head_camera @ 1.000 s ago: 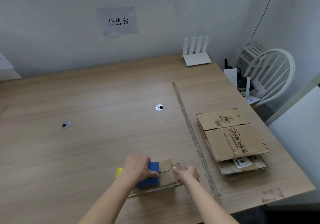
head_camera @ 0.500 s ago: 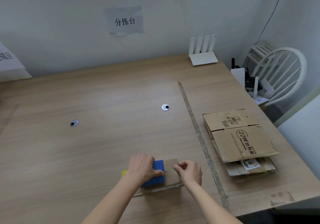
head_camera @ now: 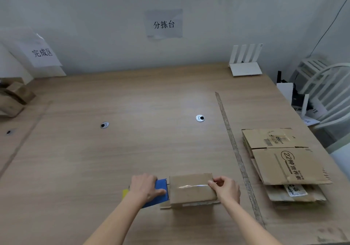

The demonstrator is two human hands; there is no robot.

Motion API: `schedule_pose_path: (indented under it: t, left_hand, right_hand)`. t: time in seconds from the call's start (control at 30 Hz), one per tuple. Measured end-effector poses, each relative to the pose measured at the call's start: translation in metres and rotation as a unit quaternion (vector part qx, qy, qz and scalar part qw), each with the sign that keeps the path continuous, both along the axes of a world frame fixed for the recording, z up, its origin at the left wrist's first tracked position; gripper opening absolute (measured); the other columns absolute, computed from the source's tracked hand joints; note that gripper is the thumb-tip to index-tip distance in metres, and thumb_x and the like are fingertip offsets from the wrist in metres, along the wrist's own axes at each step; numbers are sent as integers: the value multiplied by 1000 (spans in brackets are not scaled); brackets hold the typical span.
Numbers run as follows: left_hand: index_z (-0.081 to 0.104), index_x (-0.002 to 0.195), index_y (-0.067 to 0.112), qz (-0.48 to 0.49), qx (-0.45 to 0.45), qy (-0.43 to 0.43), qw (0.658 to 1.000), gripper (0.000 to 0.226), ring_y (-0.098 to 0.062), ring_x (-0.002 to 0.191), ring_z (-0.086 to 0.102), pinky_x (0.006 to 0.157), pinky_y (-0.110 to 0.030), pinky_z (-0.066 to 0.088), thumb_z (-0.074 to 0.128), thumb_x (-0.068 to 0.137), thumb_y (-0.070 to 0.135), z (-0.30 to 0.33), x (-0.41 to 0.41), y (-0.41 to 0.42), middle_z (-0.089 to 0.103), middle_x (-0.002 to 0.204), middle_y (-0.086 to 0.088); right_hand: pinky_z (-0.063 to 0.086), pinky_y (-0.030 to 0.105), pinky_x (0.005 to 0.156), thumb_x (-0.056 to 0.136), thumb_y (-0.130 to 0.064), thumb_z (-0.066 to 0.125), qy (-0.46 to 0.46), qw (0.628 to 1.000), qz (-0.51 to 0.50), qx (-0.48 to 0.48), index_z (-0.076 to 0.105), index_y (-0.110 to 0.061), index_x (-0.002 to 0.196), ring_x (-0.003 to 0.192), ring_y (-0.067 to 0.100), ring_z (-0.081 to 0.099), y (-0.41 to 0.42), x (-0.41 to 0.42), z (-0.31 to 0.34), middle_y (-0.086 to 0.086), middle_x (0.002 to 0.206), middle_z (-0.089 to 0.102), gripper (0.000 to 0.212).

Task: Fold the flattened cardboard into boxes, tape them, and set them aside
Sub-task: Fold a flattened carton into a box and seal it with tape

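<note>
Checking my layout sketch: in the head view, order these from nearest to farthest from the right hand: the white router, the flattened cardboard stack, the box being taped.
1. Box being taped: under the right hand, touching.
2. Flattened cardboard stack: to the right, across the strip.
3. White router: far edge, by the wall.

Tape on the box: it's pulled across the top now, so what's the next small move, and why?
Probably cut the tape at the box's left edge. The strip already spans the top, the right hand pins its far end, and the left hand grips the dispenser just past that edge.
</note>
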State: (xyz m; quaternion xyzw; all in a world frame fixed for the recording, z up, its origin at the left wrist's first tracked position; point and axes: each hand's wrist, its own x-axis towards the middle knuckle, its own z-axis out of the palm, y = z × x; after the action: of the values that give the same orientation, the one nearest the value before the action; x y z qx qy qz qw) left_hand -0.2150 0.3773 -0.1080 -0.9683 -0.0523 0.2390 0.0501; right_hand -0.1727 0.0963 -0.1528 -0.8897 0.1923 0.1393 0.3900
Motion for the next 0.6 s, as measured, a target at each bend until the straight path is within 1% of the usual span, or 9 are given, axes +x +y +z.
schedule_pose_path:
  t: [0.07, 0.1, 0.2, 0.3, 0.37, 0.43, 0.47, 0.53, 0.6]
  left_hand:
    - [61, 89, 24, -15, 24, 18, 999, 41, -27, 95, 65, 66, -33, 36, 57, 81, 63, -13, -6, 3, 70, 100, -1]
    - [63, 91, 24, 1, 20, 23, 1000, 41, -27, 97, 65, 68, -34, 39, 57, 82, 63, -22, -10, 6, 70, 102, -2]
    - [58, 97, 27, 104, -52, -33, 993, 49, -24, 94, 66, 75, -33, 48, 45, 84, 72, -47, -28, 17, 70, 101, 3]
    - [56, 117, 36, 123, -76, -78, 986, 52, -20, 94, 66, 74, -32, 50, 42, 85, 74, -56, -40, 26, 70, 102, 8]
    - [45, 135, 42, 127, -81, -78, 985, 55, -21, 101, 66, 76, -33, 49, 42, 89, 71, -59, -46, 31, 69, 112, 8]
    - [28, 151, 41, 142, -83, -71, 984, 62, -22, 106, 62, 79, -34, 46, 41, 95, 64, -63, -52, 33, 65, 118, 2]
    - [20, 156, 40, 147, -79, -64, 984, 65, -23, 107, 60, 79, -35, 43, 40, 98, 59, -66, -54, 35, 61, 119, -1]
    - [7, 160, 37, 153, -76, -58, 984, 67, -24, 105, 58, 76, -33, 39, 39, 102, 50, -74, -58, 34, 57, 119, -5]
    - [1, 161, 33, 157, -71, -45, 984, 70, -25, 107, 57, 81, -34, 43, 40, 104, 46, -77, -60, 31, 56, 123, -7]
  right_hand:
    - [42, 29, 73, 76, -39, 84, -7, 1000, -7, 0, 73, -29, 81, 93, 24, 68, 0, -2, -4, -6, 81, 73, 16]
    - [42, 30, 72, 76, -39, 85, -13, 1000, -11, 7, 71, -31, 78, 92, 24, 68, 0, -2, -6, -7, 78, 71, 16]
    - [41, 30, 71, 75, -39, 86, -26, 1000, -7, 16, 69, -33, 76, 90, 24, 68, -1, -1, -10, -9, 74, 69, 17]
    - [39, 30, 72, 79, -39, 82, -29, 999, 14, 9, 71, -28, 82, 90, 24, 67, 0, 2, -14, -8, 76, 68, 16]
    - [39, 31, 72, 82, -40, 79, -35, 999, 28, 8, 70, -27, 87, 90, 24, 65, 1, 0, -14, -8, 77, 67, 16]
    - [40, 31, 72, 84, -41, 77, -44, 998, 38, 5, 70, -25, 92, 89, 24, 65, 0, -2, -16, -8, 79, 67, 19]
    - [40, 31, 72, 84, -41, 77, -48, 998, 40, 5, 71, -24, 93, 88, 23, 65, 0, -3, -17, -8, 79, 67, 20]
    - [42, 32, 73, 85, -42, 76, -50, 998, 43, 5, 70, -23, 94, 88, 23, 65, -1, -4, -19, -7, 80, 67, 21]
    - [44, 32, 74, 85, -43, 76, -51, 998, 44, 5, 69, -23, 95, 88, 23, 65, -3, -3, -20, -6, 81, 67, 23]
